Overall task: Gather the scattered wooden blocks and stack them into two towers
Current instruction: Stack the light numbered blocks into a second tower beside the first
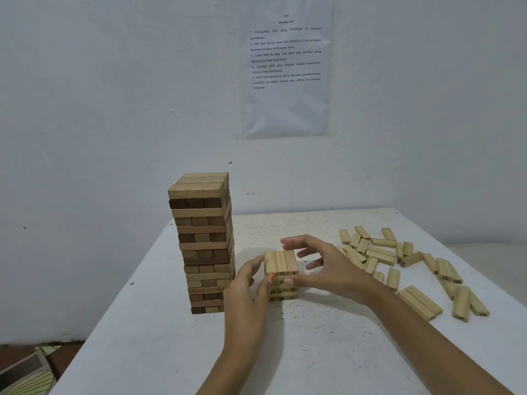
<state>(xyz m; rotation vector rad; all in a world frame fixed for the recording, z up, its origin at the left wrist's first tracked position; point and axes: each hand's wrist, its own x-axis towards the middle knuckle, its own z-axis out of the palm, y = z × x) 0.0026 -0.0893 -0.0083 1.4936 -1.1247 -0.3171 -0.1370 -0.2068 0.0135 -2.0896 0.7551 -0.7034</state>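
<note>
The short pale tower of numbered wooden blocks [281,285] stands between my fingers. My left hand [246,280] presses straight fingers to its left side. My right hand [325,266] is spread loose at its right, gripping nothing. Its top blocks [281,259] run lengthwise away from me. The scattered pale wooden blocks [399,260] lie right of my right fingers, nearer that hand.

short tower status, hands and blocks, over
Left hand flat against the short tower, right hand cupped round its top. Tall tower stands close on its left. Loose blocks scattered right, none blocking.
</note>
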